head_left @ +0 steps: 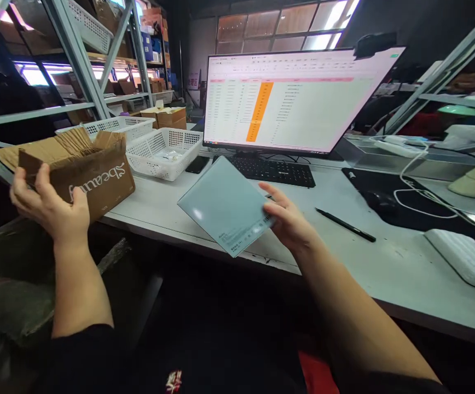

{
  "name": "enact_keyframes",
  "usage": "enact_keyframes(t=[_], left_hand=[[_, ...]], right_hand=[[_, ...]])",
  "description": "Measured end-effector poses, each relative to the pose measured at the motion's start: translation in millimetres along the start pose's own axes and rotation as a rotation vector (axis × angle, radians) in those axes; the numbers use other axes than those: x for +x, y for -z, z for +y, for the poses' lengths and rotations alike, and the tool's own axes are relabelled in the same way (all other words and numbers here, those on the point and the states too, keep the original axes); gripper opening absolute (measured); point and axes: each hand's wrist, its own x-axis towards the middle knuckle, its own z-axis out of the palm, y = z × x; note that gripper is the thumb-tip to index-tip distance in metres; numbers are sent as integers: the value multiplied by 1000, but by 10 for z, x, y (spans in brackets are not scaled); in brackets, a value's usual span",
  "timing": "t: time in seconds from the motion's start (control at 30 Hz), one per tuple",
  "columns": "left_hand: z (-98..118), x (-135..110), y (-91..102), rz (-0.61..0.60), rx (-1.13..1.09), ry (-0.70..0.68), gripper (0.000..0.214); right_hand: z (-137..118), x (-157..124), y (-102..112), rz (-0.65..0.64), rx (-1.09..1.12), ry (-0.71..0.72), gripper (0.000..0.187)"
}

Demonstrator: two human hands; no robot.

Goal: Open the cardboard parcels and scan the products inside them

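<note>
My right hand (290,219) pinches a flat, pale blue-grey box (225,205) by its right corner, thumb and fingers at the edge. Small print and a barcode run along the box's lower edge, and it is held tilted above the front of the desk. On the left, my left hand (52,202) grips the near end of an open brown cardboard box (106,180) with white lettering. Its fingers are spread at a raised flap and the thumb lies against the printed side. The inside of the cardboard box is hidden from here.
White plastic baskets (167,153) stand behind the cardboard box, the nearer one with small items inside. A monitor (295,104) and black keyboard (274,171) are at the back. A black pen (345,225), a mouse (381,201) and cables lie to the right on the white desk (344,262).
</note>
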Motion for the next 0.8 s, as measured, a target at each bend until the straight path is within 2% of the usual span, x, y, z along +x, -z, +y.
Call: enact_keyframes(t=[0.07,0.1,0.13,0.17,0.2,0.27,0.3,0.33,0.37,0.47,0.57,0.6,0.67,0.7,0.73,0.8], left_hand=[[164,-82,-72,49,-70,-77,81],[283,-159,-121,50,-189,-104,80],[426,-260,-177,9,-371,-89,80],[592,-381,-237,-88,-594,-20,82],[771,-514,-301,-257,-848,120,86],[1124,-778,-433,-692,-1260,521,91],[1278,-891,-500,-840,-1371,711,92],[1406,-984,-565,-934,-1434,864,91],[1505,-1055,-628,-962,-1465,977,88],[1654,-1150,-782,-906,-1500,1194,69],[1669,-1151,-857,-1006,-1536,1485,39],[1660,-1142,-860,-1039,-1549,1572,33],[1632,-1111,-835,-1058,-1584,1681,28],[1616,-1088,-810,-1060,-1609,1704,29],[1601,-1062,-778,-1062,-1639,1712,31],[1579,-1000,-705,-1077,-1689,1704,36]], right_hand=[[22,46,-106,61,104,-150,75],[35,66,-160,80,164,-221,68],[49,83,-212,92,218,-282,60],[61,99,-262,102,261,-333,52],[68,114,-305,109,287,-369,43],[63,140,-368,100,276,-362,34],[48,150,-384,80,238,-321,34],[25,157,-389,53,190,-270,36],[-4,162,-384,22,139,-218,38],[-105,167,-299,-61,35,-113,47],[-190,186,-73,-103,-121,58,56],[-204,201,39,-53,-252,162,58],[-195,245,298,152,-591,339,60],[-167,272,430,252,-750,354,64],[-125,300,553,303,-873,305,72],[-5,349,746,262,-976,89,91]])
